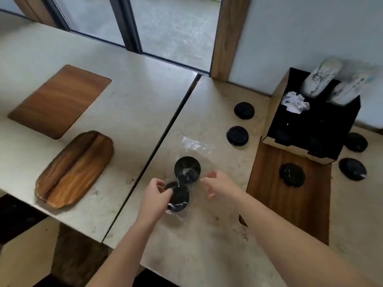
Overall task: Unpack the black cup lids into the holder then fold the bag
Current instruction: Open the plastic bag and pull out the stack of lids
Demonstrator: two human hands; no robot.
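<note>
A clear plastic bag lies on the pale counter and wraps two black lid stacks. My left hand pinches the near stack of black lids through the plastic. A second black lid stack lies just beyond it. My right hand hovers to the right of the stacks with fingers curled and apart, holding nothing. The black holder stands at the right against the wall. Loose black lids lie on the counter: lid, lid, lid.
Two more black lids lie right of the holder. Paper cup stacks and crumpled white paper sit in the holder. A wooden board and a wooden tray rest on the left table. A gap separates the tables.
</note>
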